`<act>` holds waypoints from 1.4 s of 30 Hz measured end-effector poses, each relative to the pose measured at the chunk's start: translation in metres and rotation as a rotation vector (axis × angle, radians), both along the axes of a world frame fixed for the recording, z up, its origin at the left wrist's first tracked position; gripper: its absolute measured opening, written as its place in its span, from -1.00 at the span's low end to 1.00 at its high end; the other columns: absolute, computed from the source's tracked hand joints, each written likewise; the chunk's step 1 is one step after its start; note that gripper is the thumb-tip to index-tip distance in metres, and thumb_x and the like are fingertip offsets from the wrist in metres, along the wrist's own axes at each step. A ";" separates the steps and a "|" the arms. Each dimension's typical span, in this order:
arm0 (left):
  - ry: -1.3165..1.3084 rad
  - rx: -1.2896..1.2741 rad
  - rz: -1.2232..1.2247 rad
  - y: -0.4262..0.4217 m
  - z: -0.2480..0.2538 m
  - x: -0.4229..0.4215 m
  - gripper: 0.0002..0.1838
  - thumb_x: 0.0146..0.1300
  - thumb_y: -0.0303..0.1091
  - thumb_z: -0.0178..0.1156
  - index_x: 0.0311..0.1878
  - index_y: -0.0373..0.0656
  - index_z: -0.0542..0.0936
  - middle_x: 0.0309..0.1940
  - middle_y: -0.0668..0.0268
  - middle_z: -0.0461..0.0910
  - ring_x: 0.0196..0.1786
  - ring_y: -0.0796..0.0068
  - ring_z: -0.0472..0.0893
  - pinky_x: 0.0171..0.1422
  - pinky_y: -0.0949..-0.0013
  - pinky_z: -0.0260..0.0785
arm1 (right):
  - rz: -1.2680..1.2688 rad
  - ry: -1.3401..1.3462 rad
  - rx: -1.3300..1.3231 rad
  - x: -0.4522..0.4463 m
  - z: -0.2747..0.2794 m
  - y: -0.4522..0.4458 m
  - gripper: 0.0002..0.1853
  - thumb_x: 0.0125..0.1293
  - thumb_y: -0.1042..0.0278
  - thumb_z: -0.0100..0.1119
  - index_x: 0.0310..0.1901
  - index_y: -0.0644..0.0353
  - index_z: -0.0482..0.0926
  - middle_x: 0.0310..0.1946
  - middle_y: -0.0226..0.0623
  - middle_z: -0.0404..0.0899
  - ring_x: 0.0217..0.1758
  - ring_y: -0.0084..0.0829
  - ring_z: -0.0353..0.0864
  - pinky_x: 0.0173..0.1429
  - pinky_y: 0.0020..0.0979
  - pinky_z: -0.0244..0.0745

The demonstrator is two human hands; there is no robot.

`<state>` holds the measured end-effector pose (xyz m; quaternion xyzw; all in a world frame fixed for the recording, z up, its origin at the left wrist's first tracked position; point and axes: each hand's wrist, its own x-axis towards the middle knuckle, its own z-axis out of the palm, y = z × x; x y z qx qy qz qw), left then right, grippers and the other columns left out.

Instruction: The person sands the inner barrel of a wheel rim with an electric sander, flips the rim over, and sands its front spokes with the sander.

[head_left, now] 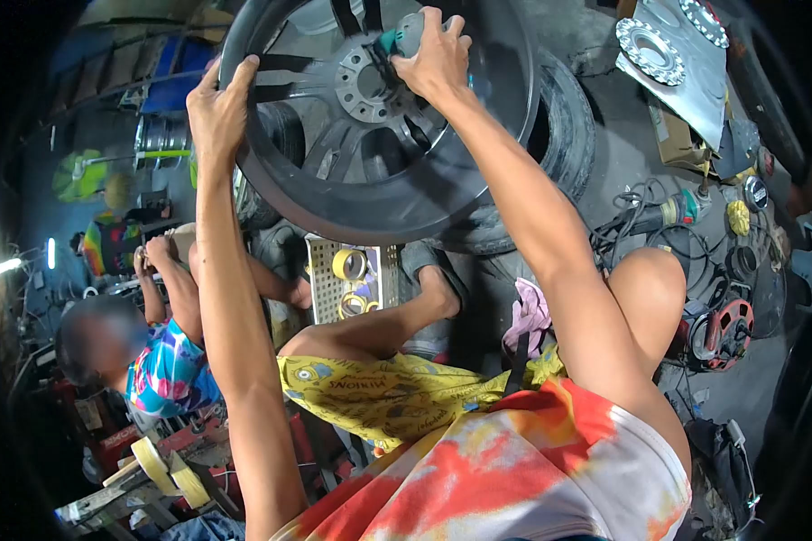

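A large dark alloy wheel rim is tilted up in front of me, its spokes and hub facing me from inside the barrel. My left hand grips the rim's left edge, thumb on the near side. Inside the barrel, my right hand is closed around a teal and grey power tool. The tool's front end is close to the hub and spokes; whether it touches them I cannot tell. Behind and below the rim lies a black tyre.
A perforated basket with tape rolls stands between my legs and the rim. At right are another corded power tool, a red cable reel and a metal sheet. Another person sits at left.
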<state>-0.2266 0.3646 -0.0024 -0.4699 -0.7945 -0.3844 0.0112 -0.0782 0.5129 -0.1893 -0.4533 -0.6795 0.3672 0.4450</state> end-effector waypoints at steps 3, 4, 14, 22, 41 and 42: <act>0.025 -0.030 0.029 -0.001 0.004 0.003 -0.56 0.41 -0.15 0.44 0.14 -0.34 0.77 -0.29 0.34 0.75 -0.20 0.61 0.60 -0.02 0.45 0.48 | 0.118 -0.050 -0.003 0.005 0.005 0.004 -0.15 0.11 0.29 0.54 0.42 0.11 0.30 0.24 0.23 0.33 0.23 0.46 0.45 0.21 0.25 0.52; 0.036 -0.015 0.028 0.000 0.005 0.002 -0.56 0.40 -0.15 0.44 0.14 -0.35 0.77 -0.29 0.34 0.75 -0.20 0.61 0.61 -0.02 0.45 0.48 | 0.120 -0.050 -0.005 0.003 0.004 0.002 -0.15 0.11 0.29 0.54 0.42 0.11 0.30 0.24 0.23 0.33 0.23 0.46 0.45 0.21 0.25 0.52; -0.013 -0.020 0.023 0.001 0.005 -0.012 -0.54 0.40 -0.15 0.45 0.16 -0.35 0.76 -0.31 0.39 0.74 -0.27 0.66 0.59 -0.13 0.50 0.46 | -0.026 0.050 -0.063 0.003 -0.066 -0.011 -0.06 0.04 0.09 0.67 0.40 0.01 0.28 0.22 0.22 0.36 0.20 0.37 0.49 0.29 0.21 0.50; -0.082 -0.003 0.034 -0.002 0.004 -0.021 -0.55 0.38 -0.14 0.48 0.16 -0.29 0.77 -0.34 0.43 0.72 -0.32 0.70 0.57 -0.22 0.50 0.43 | 0.110 -0.028 -0.086 0.031 -0.074 -0.065 -0.11 0.05 0.22 0.67 0.38 0.01 0.34 0.22 0.18 0.38 0.23 0.33 0.48 0.31 0.18 0.49; -0.047 -0.032 0.037 -0.001 0.009 -0.009 -0.54 0.40 -0.16 0.46 0.17 -0.36 0.75 -0.31 0.38 0.72 -0.29 0.67 0.58 -0.18 0.52 0.44 | 0.055 -0.045 0.007 0.033 -0.071 -0.074 -0.12 0.00 0.33 0.69 0.38 -0.02 0.39 0.18 0.07 0.36 0.20 0.29 0.46 0.24 0.14 0.57; -0.049 -0.028 0.041 0.001 0.008 -0.007 -0.54 0.40 -0.15 0.45 0.17 -0.33 0.76 -0.31 0.38 0.72 -0.28 0.67 0.58 -0.17 0.51 0.45 | 0.072 -0.056 0.010 0.035 -0.071 -0.076 -0.12 0.01 0.32 0.68 0.37 -0.02 0.38 0.18 0.07 0.36 0.20 0.28 0.47 0.25 0.14 0.56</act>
